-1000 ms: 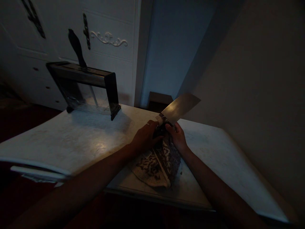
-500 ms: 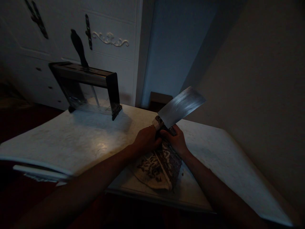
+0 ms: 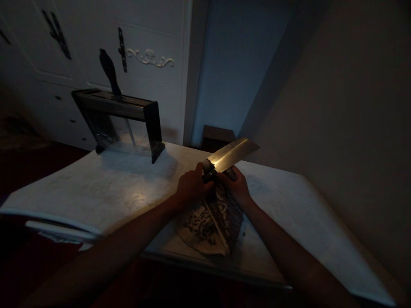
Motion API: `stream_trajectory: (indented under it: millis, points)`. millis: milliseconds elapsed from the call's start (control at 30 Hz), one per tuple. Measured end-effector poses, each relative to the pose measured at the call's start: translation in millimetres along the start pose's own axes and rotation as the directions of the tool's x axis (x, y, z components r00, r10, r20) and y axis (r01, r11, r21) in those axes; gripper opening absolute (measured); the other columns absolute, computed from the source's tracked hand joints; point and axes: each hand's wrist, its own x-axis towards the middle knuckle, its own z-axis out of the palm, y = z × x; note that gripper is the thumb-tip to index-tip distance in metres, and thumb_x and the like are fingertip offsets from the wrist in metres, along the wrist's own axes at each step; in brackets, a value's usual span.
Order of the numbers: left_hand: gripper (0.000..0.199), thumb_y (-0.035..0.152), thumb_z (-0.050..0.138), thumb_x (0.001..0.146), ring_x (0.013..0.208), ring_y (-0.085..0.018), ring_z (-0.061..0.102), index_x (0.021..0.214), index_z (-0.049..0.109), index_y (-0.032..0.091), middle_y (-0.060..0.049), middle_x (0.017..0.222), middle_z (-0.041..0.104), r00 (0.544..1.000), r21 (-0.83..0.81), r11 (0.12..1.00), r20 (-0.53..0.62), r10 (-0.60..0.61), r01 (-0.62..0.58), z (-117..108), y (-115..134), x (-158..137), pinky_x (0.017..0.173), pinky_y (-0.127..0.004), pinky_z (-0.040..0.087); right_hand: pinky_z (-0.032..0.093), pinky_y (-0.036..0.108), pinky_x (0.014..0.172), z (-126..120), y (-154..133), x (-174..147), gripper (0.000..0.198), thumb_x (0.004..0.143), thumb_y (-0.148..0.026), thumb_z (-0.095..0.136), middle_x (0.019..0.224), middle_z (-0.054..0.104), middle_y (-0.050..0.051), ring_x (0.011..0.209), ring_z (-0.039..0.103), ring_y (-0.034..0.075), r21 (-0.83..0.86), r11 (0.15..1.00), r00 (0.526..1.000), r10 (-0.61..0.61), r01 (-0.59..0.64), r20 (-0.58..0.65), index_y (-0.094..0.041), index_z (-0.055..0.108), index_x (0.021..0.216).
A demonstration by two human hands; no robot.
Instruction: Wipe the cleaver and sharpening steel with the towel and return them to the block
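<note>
A broad-bladed cleaver [image 3: 233, 155] points up and to the right, its blade tilted and catching a yellowish gleam. My left hand [image 3: 192, 185] is closed around its handle, which is mostly hidden by the fingers. Close beside it, my right hand [image 3: 236, 188] is closed on the upper end of a brown and cream patterned cloth [image 3: 221, 226], just below the blade. The cloth spreads in folds on the white tabletop [image 3: 128, 179] between my forearms. Dim light hides the fingertips and whether the cloth touches the blade.
On the far left of the tabletop stands a knife block [image 3: 125, 115] with a dark frame and see-through sides, one black-handled tool in it. White cabinets [image 3: 154, 34] rise behind. A brown box-like object [image 3: 218, 133] sits beyond the back edge, and a wall [image 3: 346, 107] borders the right.
The cleaver has rolled and dipped, its blade looking narrower and now gleaming yellow. My left hand has turned slightly with the handle. My right hand stays on the cloth.
</note>
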Motion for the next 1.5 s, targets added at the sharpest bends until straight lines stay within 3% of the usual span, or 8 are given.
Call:
stream_trajectory:
  millis: [433,600,733,867,1100,1267,1433,1500]
  points:
    - [0.062,0.05,0.062,0.081,0.078,-0.025,0.07,0.129,0.037,0.02,-0.003,0.083,0.072,0.981,-0.076,0.994,-0.184,0.068,-0.083,5.0,-13.3,3.3,0.064,-0.029,0.042,0.051,0.034,0.081,-8.8,13.6,9.6,0.052,0.064,-0.052,0.076,0.099,0.072,0.006,0.089,0.065,0.023,0.128,0.992,0.994,0.033,-0.02,-0.102,-0.018,0.065,0.101]
    - [0.055,0.049,0.062,0.08,0.073,-0.023,0.069,0.123,0.043,0.02,-0.001,0.077,0.071,0.949,-0.151,0.987,-0.316,0.001,-0.052,10.3,-26.8,8.4,0.061,-0.028,0.041,0.052,0.035,0.078,-16.3,15.2,11.3,0.059,0.061,-0.06,0.074,0.094,0.072,0.005,0.086,0.065,0.024,0.157,0.983,0.977,0.126,-0.099,-0.172,-0.018,0.064,0.101]
    - [0.038,0.048,0.063,0.08,0.069,-0.02,0.068,0.105,0.051,0.022,0.0,0.075,0.071,0.921,-0.201,0.979,-0.388,-0.046,-0.036,7.5,-38.7,12.2,0.058,-0.026,0.041,0.051,0.037,0.083,-20.2,18.3,14.0,0.06,0.06,-0.061,0.075,0.097,0.072,0.006,0.092,0.065,0.026,0.108,0.986,0.98,0.141,-0.126,-0.142,-0.018,0.067,0.102]
    - [0.029,0.045,0.064,0.08,0.064,-0.017,0.066,0.095,0.055,0.022,0.0,0.071,0.069,0.887,-0.229,0.971,-0.46,-0.048,-0.066,0.9,-48.3,11.1,0.057,-0.024,0.042,0.052,0.039,0.085,-20.4,17.9,15.3,0.057,0.058,-0.061,0.075,0.098,0.074,0.006,0.095,0.066,0.029,0.089,0.985,0.979,0.16,-0.149,-0.129,-0.019,0.069,0.097]
    - [0.021,0.037,0.068,0.078,0.074,-0.016,0.069,0.092,0.067,0.021,-0.003,0.084,0.074,0.841,-0.265,0.951,-0.541,-0.012,-0.157,-14.7,-58.6,-7.7,0.067,-0.025,0.051,0.052,0.041,0.087,-22.3,23.4,19.1,0.059,0.059,-0.061,0.073,0.1,0.074,0.009,0.097,0.067,0.031,0.075,0.983,0.981,0.175,-0.17,-0.081,-0.017,0.069,0.099]
    - [0.025,0.037,0.071,0.076,0.079,-0.019,0.071,0.095,0.072,0.021,-0.003,0.091,0.076,0.856,-0.323,0.929,-0.517,-0.012,-0.182,-51.4,-59.0,-31.9,0.073,-0.028,0.055,0.049,0.043,0.093,-24.3,22.2,21.2,0.06,0.057,-0.062,0.071,0.104,0.074,0.01,0.103,0.065,0.033,0.044,0.984,0.982,0.177,-0.174,-0.073,-0.017,0.07,0.096]
    - [0.026,0.037,0.073,0.073,0.081,-0.021,0.07,0.094,0.076,0.021,-0.004,0.091,0.077,0.891,-0.393,0.908,-0.451,-0.051,-0.147,-122.9,-61.0,-50.0,0.073,-0.03,0.056,0.048,0.045,0.094,-27.0,18.8,19.8,0.063,0.059,-0.065,0.067,0.105,0.073,0.012,0.103,0.064,0.035,-0.004,0.987,0.986,0.162,-0.162,-0.037,-0.016,0.071,0.099]
    - [0.027,0.038,0.075,0.071,0.075,-0.019,0.069,0.091,0.077,0.02,-0.004,0.083,0.076,0.907,-0.385,0.913,-0.418,-0.043,-0.134,-155.8,-65.9,-52.3,0.065,-0.027,0.055,0.048,0.044,0.093,-27.7,22.6,20.8,0.063,0.058,-0.064,0.068,0.106,0.073,0.012,0.103,0.065,0.035,-0.017,0.985,0.985,0.169,-0.17,-0.04,-0.016,0.071,0.099]
